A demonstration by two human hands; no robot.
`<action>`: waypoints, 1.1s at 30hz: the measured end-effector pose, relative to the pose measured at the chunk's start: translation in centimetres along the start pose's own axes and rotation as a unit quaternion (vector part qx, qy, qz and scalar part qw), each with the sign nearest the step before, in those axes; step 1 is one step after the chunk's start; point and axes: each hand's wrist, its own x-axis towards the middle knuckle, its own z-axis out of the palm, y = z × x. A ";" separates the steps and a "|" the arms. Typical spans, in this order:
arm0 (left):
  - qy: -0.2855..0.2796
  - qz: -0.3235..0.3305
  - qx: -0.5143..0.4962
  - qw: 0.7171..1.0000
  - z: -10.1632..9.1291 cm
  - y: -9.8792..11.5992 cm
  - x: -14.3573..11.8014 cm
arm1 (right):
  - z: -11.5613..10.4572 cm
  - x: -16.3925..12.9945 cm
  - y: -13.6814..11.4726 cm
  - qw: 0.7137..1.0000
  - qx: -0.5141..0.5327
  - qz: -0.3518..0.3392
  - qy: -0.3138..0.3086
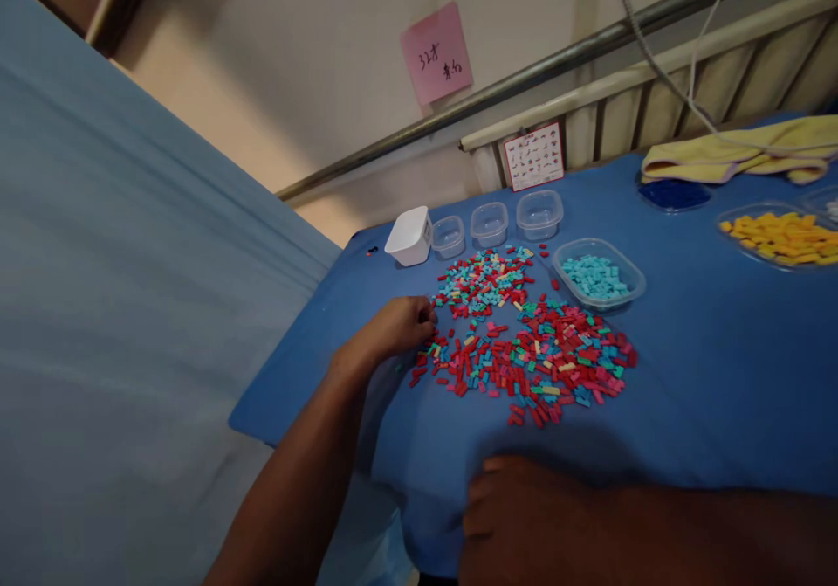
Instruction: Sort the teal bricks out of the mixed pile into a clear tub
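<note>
A spread of small plastic bricks [530, 350], mostly red with cyan, green and yellow ones, lies on the blue-covered table [707, 376]. My left hand [396, 326] rests at the pile's left edge with its fingers curled, touching the nearest bricks; whether it holds one is hidden. My right hand [517, 507] lies flat on the cloth at the table's near edge, just below the pile, holding nothing. A clear tub of cyan bricks [598, 273] stands behind the pile on the right.
Behind the pile stand a white cup [409, 237] and three small clear tubs [490, 224]. A picture card [534, 156] leans on the wall. Far right: a tray of yellow bricks [779, 237], a dish of blue ones [673, 194], a yellow towel [746, 156].
</note>
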 end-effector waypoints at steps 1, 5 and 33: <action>0.015 -0.010 -0.006 1.000 -0.1 0.1 0.3 | 0.1 0.0 0.0 1.000 0.001 -0.003 0.003; 0.087 -0.026 -0.025 0.996 -0.2 0.2 2.3 | 0.4 -0.3 0.2 1.000 -0.005 -0.019 0.012; 0.004 0.097 0.048 0.994 0.5 -1.2 1.7 | -1.9 0.0 -0.8 1.000 0.013 0.017 -0.015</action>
